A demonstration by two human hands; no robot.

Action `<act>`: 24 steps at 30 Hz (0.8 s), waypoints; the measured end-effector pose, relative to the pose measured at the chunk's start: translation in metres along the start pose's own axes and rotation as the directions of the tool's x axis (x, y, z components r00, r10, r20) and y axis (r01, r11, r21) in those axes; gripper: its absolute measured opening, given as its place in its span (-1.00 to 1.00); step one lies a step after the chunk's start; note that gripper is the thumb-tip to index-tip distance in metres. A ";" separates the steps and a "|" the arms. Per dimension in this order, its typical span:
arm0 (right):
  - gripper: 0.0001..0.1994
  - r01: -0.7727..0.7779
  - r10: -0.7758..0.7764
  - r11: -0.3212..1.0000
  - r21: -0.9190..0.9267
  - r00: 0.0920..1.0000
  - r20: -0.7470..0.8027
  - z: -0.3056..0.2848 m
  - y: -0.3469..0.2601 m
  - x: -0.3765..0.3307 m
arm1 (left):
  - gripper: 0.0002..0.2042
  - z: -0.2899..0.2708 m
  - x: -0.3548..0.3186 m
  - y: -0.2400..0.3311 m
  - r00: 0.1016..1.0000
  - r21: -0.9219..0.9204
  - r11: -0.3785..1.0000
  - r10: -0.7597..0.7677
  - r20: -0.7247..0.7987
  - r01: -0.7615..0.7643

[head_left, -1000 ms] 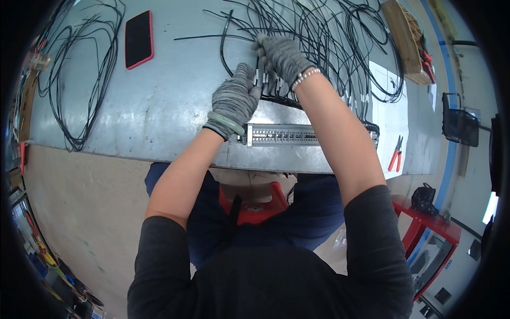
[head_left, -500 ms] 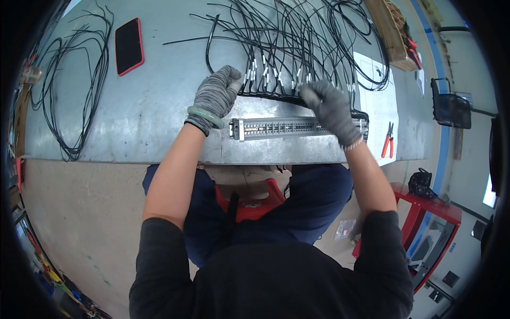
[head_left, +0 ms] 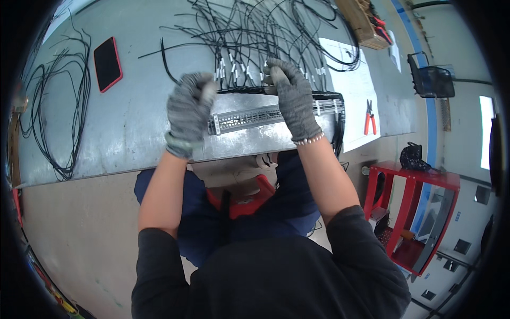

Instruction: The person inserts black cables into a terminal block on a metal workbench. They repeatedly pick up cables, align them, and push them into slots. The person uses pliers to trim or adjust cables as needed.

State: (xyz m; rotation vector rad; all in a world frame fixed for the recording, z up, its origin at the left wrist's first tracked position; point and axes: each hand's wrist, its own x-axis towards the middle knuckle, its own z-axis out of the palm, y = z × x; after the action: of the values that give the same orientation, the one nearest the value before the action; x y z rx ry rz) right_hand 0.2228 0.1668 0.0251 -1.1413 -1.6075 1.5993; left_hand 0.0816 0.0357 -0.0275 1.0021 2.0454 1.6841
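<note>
A black wire harness (head_left: 241,91) lies across the metal table, its many loose wires fanning away from me, with white marker sleeves (head_left: 234,68) near their bases. My left hand (head_left: 188,109), in a grey knit glove, is closed at the harness's left end. A thicker black strand (head_left: 167,63) runs behind that hand; its fingertips are slightly blurred. Around the middle of the harness, my gloved right hand (head_left: 295,98) has thumb and fingers curled together among the wire bases. Nearer to me is a grey rail of terminal blocks (head_left: 244,120), partly covered by my right hand.
Red-handled cutters (head_left: 370,119) rest on a white sheet (head_left: 355,130) at the right. A phone (head_left: 108,65) and a coil of black wires (head_left: 79,106) lie left. A wooden box (head_left: 361,24) stands far right. Beyond the table is a red cart (head_left: 393,171).
The whole view has turned and shifted, so the table appears tilted. My right hand has moved left along the harness, closer to my left hand. The thicker black strand has swung left.
</note>
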 end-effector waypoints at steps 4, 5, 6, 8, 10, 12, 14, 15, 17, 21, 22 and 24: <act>-0.77 0.032 -0.035 0.999 -0.040 0.998 -0.061 -0.001 -0.001 0.008 | -0.82 0.030 -0.059 0.070 0.900 -0.029 0.932 0.357 0.249 -0.362; -0.78 0.095 -0.103 0.988 -0.118 0.992 -0.068 -0.002 0.012 0.010 | -0.80 0.039 -0.071 0.083 0.882 -0.037 0.903 0.425 0.202 -0.427; -0.79 0.158 -0.175 0.967 -0.200 0.982 -0.072 -0.002 0.017 0.010 | -0.78 0.048 -0.080 0.092 0.857 -0.048 0.869 0.493 0.151 -0.492; -0.81 0.212 -0.250 0.932 -0.295 0.963 -0.096 0.003 0.011 -0.002 | -0.76 0.059 -0.093 0.099 0.876 0.022 0.881 0.466 0.124 -0.472; -0.82 0.248 -0.316 0.895 -0.371 0.940 -0.133 -0.003 0.002 -0.020 | -0.76 0.061 -0.101 0.110 0.872 0.053 0.875 0.472 0.130 -0.481; -0.82 0.313 -0.393 0.846 -0.431 0.913 -0.109 -0.013 -0.006 -0.026 | -0.76 0.058 -0.103 0.121 0.849 0.083 0.851 0.500 0.170 -0.518; -0.81 0.394 -0.512 0.764 -0.511 0.852 -0.109 -0.023 -0.018 -0.033 | -0.76 0.062 -0.115 0.125 0.796 0.062 0.800 0.581 0.171 -0.597; -0.82 0.424 -0.539 0.762 -0.490 0.835 -0.115 -0.028 -0.020 -0.035 | -0.75 0.065 -0.124 0.127 0.786 0.021 0.799 0.586 0.196 -0.601; -0.82 0.470 -0.620 0.669 -0.576 0.780 -0.083 -0.035 -0.023 -0.048 | -0.73 0.067 -0.143 0.134 0.791 -0.083 0.818 0.572 0.216 -0.569; -0.83 0.411 -0.593 0.545 -0.730 0.805 0.010 -0.046 -0.031 -0.073 | -0.70 0.065 -0.154 0.157 0.809 0.054 0.838 0.505 0.300 -0.543; -0.83 0.370 -0.561 0.512 -0.776 0.828 0.024 -0.048 -0.033 -0.077 | -0.69 0.066 -0.156 0.159 0.787 0.055 0.818 0.530 0.315 -0.573; -0.82 0.367 -0.550 0.420 -0.830 0.831 0.090 -0.054 -0.027 -0.082 | -0.68 0.070 -0.159 0.159 0.742 0.054 0.777 0.575 0.344 -0.627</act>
State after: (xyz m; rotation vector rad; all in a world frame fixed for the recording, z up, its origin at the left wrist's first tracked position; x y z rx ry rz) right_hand 0.3028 0.1223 0.0699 -1.0502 -2.3492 0.2674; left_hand 0.2885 -0.0107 0.0741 2.0284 1.7675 1.4811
